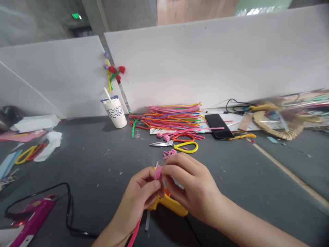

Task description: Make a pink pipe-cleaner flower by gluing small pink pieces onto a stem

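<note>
A small pink fuzzy pipe-cleaner bud (158,172) is pinched between the thumb and fingers of my left hand (144,190). The fingertips of my right hand (196,187) close on its right side. Below my left palm a pink pipe cleaner (134,234) hangs down; whether it joins the bud is hidden. Under both hands lies a yellow glue gun (173,204), partly covered, with a clear glue stick (147,221) poking out. Just beyond my fingers are cut pink pieces (169,153) and scissors (185,147) with red and yellow handles.
Coloured pipe cleaners (172,116) are heaped against the white partition (218,61), beside a black phone (219,126). A white cup (117,113) stands at the back left. A magenta glue gun (34,219) with a black cord (68,206) lies front left.
</note>
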`<control>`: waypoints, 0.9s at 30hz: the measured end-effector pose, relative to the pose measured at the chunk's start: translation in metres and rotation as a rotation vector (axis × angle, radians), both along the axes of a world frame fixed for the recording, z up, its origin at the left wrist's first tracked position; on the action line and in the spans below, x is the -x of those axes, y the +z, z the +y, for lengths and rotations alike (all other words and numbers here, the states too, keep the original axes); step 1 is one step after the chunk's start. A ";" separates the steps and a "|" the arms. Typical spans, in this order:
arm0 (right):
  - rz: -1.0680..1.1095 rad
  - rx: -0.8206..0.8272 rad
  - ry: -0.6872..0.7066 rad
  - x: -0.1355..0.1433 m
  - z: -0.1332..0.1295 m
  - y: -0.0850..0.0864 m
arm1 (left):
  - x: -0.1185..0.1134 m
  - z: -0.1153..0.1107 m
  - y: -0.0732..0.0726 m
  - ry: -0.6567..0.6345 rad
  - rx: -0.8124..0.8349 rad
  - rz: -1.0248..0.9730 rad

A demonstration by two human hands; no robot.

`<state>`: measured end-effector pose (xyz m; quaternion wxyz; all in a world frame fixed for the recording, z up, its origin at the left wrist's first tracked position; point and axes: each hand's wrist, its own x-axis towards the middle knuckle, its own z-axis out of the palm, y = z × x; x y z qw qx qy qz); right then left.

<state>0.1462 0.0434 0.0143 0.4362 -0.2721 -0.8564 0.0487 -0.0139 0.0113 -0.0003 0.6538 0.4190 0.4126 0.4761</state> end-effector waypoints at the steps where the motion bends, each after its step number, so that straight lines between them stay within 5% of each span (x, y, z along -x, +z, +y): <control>1: -0.002 0.003 0.000 0.000 0.000 0.000 | 0.000 0.000 -0.001 0.001 -0.005 0.003; 10: 0.004 0.018 0.008 0.001 0.001 -0.001 | -0.001 0.000 0.002 0.023 0.009 0.018; 21: 0.249 0.270 0.076 0.001 0.001 0.008 | 0.003 0.000 -0.002 -0.010 0.023 -0.077; 27: 0.335 0.771 0.186 0.000 0.003 0.013 | 0.002 0.000 -0.002 -0.062 0.039 -0.091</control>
